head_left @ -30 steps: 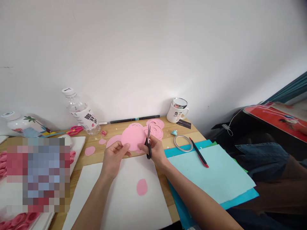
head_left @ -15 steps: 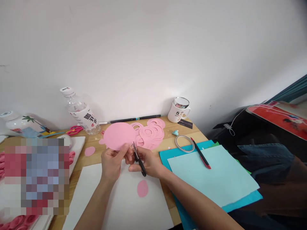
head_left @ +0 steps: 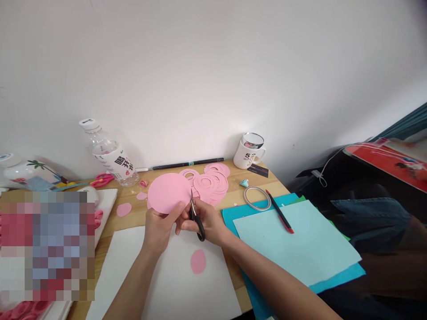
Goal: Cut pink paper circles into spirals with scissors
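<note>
We count two pairs of scissors: one black-handled pair of steel scissors (head_left: 194, 214) and one pink-handled pair of scissors (head_left: 102, 180). There is one large round pink paper disc (head_left: 168, 193), and there are three small pink paper ovals (head_left: 198, 261) (head_left: 124, 209) (head_left: 142, 195). We also see one pile of cut pink paper rings (head_left: 211, 180), whose number we cannot tell.

We find two clear plastic bottles, one upright white-capped bottle (head_left: 110, 155) and one lying bottle (head_left: 23, 171). There are two pens, one long black pen (head_left: 188, 163) and one red-and-black pen (head_left: 279, 212). We count one white ceramic mug (head_left: 250, 153), one flat grey ring (head_left: 256, 198) and one small teal paper cone (head_left: 244, 183).

We count three paper sheets: one white sheet (head_left: 160, 280), one pale blue sheet (head_left: 300, 244) and one darker blue sheet (head_left: 231, 215).
</note>
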Demonstrator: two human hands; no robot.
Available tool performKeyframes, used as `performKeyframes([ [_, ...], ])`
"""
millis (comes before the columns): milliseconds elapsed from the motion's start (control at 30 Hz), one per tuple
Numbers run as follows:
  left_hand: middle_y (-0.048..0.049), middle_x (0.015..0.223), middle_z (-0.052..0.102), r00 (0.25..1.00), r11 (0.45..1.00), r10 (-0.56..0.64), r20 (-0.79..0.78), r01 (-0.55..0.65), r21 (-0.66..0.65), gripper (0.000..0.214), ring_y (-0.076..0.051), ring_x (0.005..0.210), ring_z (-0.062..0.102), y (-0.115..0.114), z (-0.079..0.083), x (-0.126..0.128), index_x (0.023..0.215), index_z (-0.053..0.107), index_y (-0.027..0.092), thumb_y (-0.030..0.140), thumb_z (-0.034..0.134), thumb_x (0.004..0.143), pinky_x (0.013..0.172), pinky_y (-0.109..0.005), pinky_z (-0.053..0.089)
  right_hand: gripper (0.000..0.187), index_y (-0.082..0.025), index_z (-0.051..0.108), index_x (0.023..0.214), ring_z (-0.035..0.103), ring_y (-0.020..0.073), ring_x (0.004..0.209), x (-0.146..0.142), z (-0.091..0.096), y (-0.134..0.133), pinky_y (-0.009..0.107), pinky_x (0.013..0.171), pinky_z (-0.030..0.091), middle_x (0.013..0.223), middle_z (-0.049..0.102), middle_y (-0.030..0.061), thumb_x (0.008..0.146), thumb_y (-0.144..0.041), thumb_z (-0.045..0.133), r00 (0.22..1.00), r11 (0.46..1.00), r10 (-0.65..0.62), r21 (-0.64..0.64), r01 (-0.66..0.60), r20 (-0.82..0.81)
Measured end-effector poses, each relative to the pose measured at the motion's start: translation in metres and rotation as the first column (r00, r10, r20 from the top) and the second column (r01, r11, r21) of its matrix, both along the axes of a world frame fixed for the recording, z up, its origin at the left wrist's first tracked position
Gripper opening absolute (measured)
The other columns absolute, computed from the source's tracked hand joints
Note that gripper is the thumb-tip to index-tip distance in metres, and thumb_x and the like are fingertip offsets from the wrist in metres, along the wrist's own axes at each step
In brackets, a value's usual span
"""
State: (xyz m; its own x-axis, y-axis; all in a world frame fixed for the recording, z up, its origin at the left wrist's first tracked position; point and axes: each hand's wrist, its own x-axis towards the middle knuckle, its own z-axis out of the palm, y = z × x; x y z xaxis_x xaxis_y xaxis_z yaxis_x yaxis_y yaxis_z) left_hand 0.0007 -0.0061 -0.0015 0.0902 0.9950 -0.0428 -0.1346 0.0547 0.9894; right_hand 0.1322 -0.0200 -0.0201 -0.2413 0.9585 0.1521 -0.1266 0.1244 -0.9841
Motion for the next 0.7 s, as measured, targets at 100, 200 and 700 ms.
performKeyframes([
  [100, -0.0005, 0.046, 0.056, 1.0, 1.0, 0.019, -0.015, -0.019, -0.014, 0.026, -0.007, 0.035, 0.043, -0.0006, 0.0014, 0.0015, 0.05, 0.058, 0.014, 0.033, 0.065, 0.067, 0.03, -0.02, 0.03, 0.044, -0.021, 0.048, 0.075, 0.061, 0.0187, 0.068, -0.0017, -0.002, 0.0005, 0.027, 0.056, 0.044, 0.067, 0.056, 0.0007, 0.057, -0.054, 0.071, 0.996, 0.997, 0.061, -0.032, -0.064, -0.062],
  [200, 0.0006, 0.043, 0.053, 1.0, 1.0, 0.02, -0.012, -0.021, -0.023, 0.028, -0.006, 0.033, 0.04, -0.0006, 0.0028, 0.002, 0.047, 0.056, 0.014, 0.033, 0.065, 0.066, 0.029, -0.02, 0.028, 0.045, -0.021, 0.047, 0.077, 0.061, 0.018, 0.063, -0.0036, -0.0053, 0.0008, 0.027, 0.054, 0.042, 0.066, 0.055, -0.0004, 0.058, -0.054, 0.071, 0.984, 0.992, 0.101, -0.054, -0.11, -0.145],
  [700, 0.0016, 0.042, 0.052, 0.999, 0.998, 0.026, 0.038, -0.023, -0.062, 0.028, -0.006, 0.031, 0.039, 0.0004, 0.0012, 0.0017, 0.047, 0.056, 0.014, 0.03, 0.066, 0.067, 0.029, -0.02, 0.029, 0.047, -0.021, 0.045, 0.072, 0.057, 0.016, 0.057, -0.0088, -0.0014, -0.0027, 0.025, 0.05, 0.038, 0.056, 0.055, -0.002, 0.055, -0.055, 0.072, 0.99, 0.992, 0.035, -0.116, -0.052, -0.14],
])
